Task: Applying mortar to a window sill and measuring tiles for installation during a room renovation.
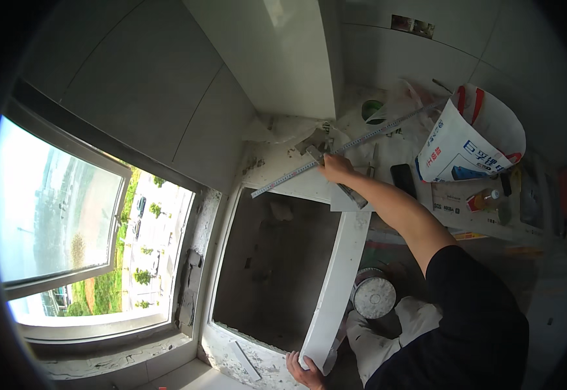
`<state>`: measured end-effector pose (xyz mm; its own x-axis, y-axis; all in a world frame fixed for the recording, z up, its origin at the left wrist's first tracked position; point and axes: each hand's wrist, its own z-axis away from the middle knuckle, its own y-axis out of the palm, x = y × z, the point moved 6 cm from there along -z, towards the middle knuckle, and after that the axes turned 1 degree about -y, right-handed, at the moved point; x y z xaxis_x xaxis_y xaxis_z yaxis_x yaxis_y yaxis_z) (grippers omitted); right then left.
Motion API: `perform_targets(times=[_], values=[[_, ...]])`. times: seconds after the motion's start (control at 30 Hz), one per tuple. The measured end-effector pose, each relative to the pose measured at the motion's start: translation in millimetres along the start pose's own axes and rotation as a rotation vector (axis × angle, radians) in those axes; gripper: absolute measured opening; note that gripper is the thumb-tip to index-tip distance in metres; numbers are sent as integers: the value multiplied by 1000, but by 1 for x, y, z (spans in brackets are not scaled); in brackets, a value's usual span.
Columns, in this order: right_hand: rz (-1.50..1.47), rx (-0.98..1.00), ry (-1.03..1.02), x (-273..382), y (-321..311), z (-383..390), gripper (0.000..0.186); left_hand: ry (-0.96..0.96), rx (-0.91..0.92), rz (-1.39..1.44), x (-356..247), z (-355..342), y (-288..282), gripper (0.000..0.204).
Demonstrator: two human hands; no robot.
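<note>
Clasped in the right hand (pixel 336 169) is a grey tool (pixel 314 153), over the metal ruler (pixel 283 180); the white strip (pixel 335 286) beside the dark opening (pixel 270 266) is gripped at its near end by the left hand (pixel 307 375)

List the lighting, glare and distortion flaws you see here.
All in the head view: glare washes out the pale-framed glass window; the dark rectangular opening lies in deep shadow; fine markings on the long silver metal ruler are too small to read; straight edges bow near the black fisheye rim.
</note>
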<state>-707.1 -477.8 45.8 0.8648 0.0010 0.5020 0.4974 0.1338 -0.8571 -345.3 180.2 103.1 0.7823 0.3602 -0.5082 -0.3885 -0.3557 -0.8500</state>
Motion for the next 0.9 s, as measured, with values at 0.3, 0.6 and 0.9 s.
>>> perform_targets(times=[0.3,0.6,0.9], values=[[86,-69,-14,1,69,-36,67,-218,-37,21,8,108,-26,26],[408,-4,111,8,0,29,50,-114,-18,162,61,15,-14,21],[-403,-257,-311,77,-18,429,18,263,316,268,-4,-73,49,18]])
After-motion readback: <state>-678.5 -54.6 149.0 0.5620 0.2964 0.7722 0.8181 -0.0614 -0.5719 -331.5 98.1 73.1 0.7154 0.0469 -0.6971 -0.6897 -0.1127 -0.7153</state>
